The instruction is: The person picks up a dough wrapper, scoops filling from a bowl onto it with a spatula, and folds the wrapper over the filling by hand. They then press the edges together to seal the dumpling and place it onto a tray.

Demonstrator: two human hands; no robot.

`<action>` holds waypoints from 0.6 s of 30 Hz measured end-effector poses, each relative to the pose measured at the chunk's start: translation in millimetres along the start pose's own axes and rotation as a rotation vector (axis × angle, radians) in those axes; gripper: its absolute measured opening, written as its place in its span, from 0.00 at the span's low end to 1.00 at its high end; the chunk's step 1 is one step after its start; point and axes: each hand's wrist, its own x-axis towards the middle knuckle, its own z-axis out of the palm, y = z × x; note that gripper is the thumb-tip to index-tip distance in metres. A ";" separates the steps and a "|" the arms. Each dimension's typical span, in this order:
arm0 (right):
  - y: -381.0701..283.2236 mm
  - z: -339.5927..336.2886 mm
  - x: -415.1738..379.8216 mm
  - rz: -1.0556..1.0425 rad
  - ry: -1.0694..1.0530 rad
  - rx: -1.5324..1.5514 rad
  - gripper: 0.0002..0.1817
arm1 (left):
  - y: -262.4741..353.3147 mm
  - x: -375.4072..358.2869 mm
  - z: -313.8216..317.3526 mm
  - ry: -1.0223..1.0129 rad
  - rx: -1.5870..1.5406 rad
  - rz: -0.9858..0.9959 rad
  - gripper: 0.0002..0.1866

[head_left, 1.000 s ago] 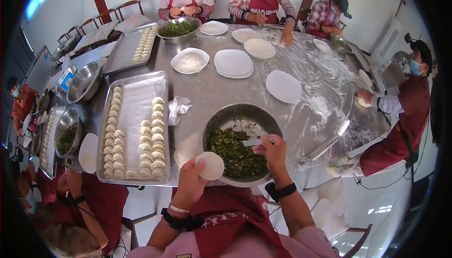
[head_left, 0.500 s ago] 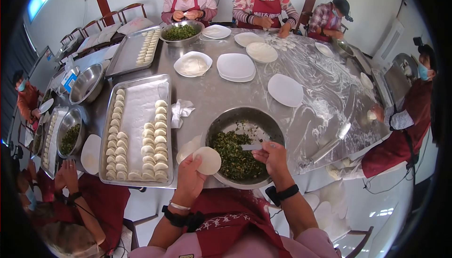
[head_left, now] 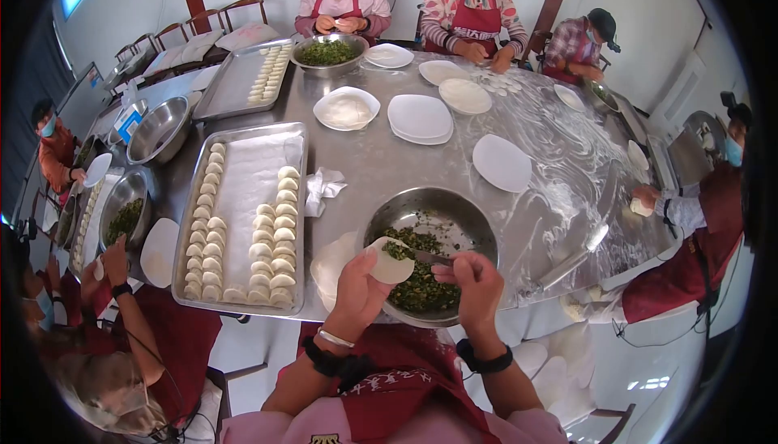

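Note:
Over the near rim of a metal bowl point(head_left: 478, 221), my left hand point(head_left: 361, 288) is closed on a round dough wrapper point(head_left: 392, 271). Some chopped green filling point(head_left: 397, 249) lies on the wrapper's upper part. My right hand point(head_left: 476, 282) grips a flat metal spatula point(head_left: 433, 258), whose tip reaches the wrapper and the filling there. More green filling point(head_left: 425, 288) sits in the bowl below. Left of the bowl, further wrappers point(head_left: 328, 266) rest on the table, partly covered by my left hand.
A metal tray point(head_left: 243, 132) with rows of folded dumplings point(head_left: 284, 225) stands at the left, beside a crumpled white cloth point(head_left: 324, 189). White plates point(head_left: 502, 163) lie farther back. Flour and a rolling pin point(head_left: 575, 258) are at the right. Several co-workers sit around the table.
Filling is now on the wrapper, where it was bare before. My left hand has moved right over the bowl, and the spatula has come to the wrapper. The whole view has shifted slightly.

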 end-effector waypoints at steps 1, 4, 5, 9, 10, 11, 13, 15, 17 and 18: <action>4.2 1.1 -8.0 -0.094 -0.031 -0.087 0.10 | 0.0 0.7 -0.5 -0.020 -0.031 -0.008 0.20; 12.0 1.7 -19.4 -0.622 -0.159 -0.498 0.07 | 3.3 2.7 4.6 -0.024 -0.072 -0.013 0.19; 15.1 1.7 -19.6 -0.816 -0.197 -0.615 0.08 | 4.9 2.4 5.7 -0.032 -0.068 -0.013 0.19; 9.1 -0.6 -17.5 -0.831 -0.202 -0.640 0.10 | 4.6 3.1 2.9 -0.034 -0.073 -0.024 0.20; 5.9 -2.3 -18.3 -0.694 -0.175 -0.572 0.09 | 4.0 3.2 2.0 -0.026 -0.079 -0.029 0.21; 1.5 -4.2 -19.6 -0.558 -0.149 -0.504 0.08 | 3.4 2.2 2.6 -0.009 -0.071 -0.031 0.21; -7.3 -6.0 -20.6 -0.302 -0.104 -0.292 0.08 | 3.7 -1.4 7.2 0.025 -0.054 -0.033 0.22; -14.5 -6.6 -19.4 -0.060 -0.059 -0.007 0.10 | 2.0 -2.0 3.7 0.001 -0.048 -0.042 0.22; -15.9 -5.7 -15.9 0.040 -0.052 0.056 0.13 | -0.5 -3.6 3.9 -0.010 -0.030 -0.054 0.22; -15.6 -6.1 -15.5 0.089 -0.048 0.089 0.14 | -0.7 -6.3 7.0 -0.008 -0.016 -0.059 0.23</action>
